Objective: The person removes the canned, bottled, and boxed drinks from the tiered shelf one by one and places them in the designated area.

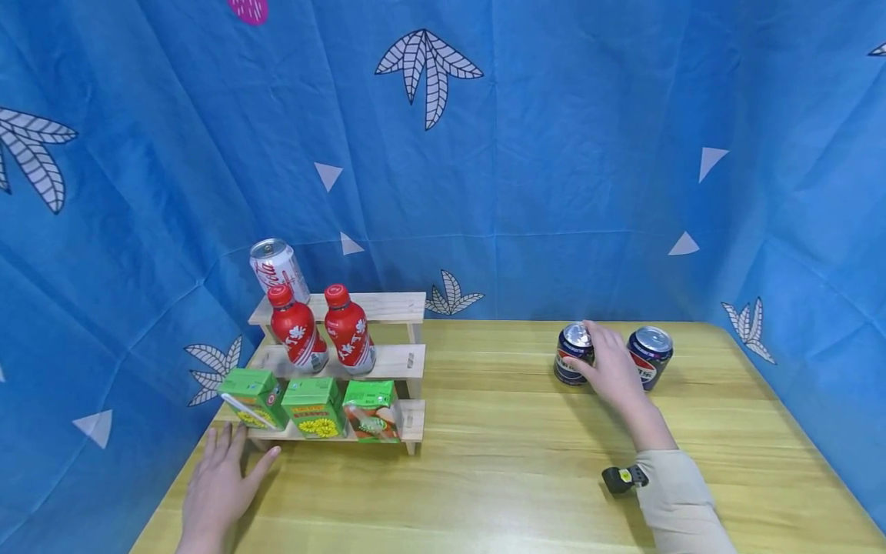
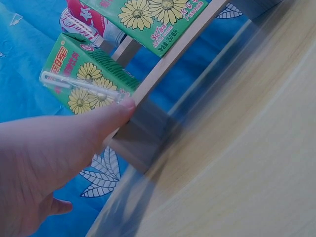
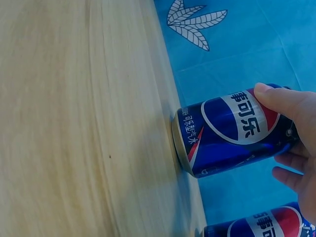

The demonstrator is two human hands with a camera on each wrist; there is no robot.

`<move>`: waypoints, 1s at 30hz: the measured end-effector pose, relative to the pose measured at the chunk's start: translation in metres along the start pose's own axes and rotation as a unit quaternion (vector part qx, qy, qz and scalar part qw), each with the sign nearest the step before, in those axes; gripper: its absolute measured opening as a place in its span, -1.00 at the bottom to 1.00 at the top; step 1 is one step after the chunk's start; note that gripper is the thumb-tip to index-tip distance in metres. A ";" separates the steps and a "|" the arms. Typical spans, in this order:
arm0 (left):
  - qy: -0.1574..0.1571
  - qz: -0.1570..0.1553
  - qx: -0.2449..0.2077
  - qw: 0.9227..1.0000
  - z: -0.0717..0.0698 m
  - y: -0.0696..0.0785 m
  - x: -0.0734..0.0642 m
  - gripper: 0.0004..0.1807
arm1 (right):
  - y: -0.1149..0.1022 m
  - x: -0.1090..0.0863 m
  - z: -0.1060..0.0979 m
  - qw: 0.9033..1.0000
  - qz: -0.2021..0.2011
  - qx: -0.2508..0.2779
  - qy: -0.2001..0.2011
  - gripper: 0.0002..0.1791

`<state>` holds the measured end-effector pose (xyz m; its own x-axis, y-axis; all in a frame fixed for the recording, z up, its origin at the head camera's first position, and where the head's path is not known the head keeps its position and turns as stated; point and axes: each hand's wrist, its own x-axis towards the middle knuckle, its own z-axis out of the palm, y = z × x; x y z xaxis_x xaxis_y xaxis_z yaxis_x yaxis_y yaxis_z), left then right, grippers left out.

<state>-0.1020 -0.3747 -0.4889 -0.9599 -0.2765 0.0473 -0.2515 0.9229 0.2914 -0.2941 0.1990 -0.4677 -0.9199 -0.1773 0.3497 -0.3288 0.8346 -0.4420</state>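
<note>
- While your right hand (image 1: 612, 365) grips the upright can (image 3: 229, 136), the shelf (image 1: 398, 362) lies at its nine o'clock.
- Your left hand (image 1: 218, 481) — spread, empty — sits nearer the shelf.

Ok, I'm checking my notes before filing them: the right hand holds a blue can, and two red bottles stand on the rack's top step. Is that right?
Not quite: the step is wrong. The head view shows both red bottles on the middle step, not the top one. The right hand does hold a blue can.
</note>
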 end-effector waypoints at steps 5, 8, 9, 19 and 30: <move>0.009 0.004 -0.002 1.000 0.000 0.001 -0.001 0.06 | 0.001 0.000 -0.001 1.000 0.012 0.001 -0.014 -0.09; 0.008 0.007 -0.001 1.000 0.000 0.001 -0.001 0.05 | 0.002 0.000 -0.002 1.000 0.014 0.002 -0.017 -0.09; 0.005 0.007 0.000 1.000 -0.001 0.002 -0.001 0.05 | 0.002 0.000 -0.002 1.000 0.014 0.002 -0.019 -0.09; 0.001 0.006 -0.001 1.000 -0.001 0.002 -0.001 0.04 | 0.001 0.003 -0.006 0.998 0.033 0.017 -0.046 -0.06; -0.002 0.001 -0.005 1.000 0.000 0.000 0.000 0.06 | -0.002 0.002 -0.011 0.998 0.037 0.030 -0.046 -0.07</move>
<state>-0.1016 -0.3751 -0.4888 -0.9610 -0.2732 0.0438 -0.2480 0.9208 0.3011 -0.2936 0.2028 -0.4574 -0.9568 -0.1658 0.2387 -0.2692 0.8153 -0.5127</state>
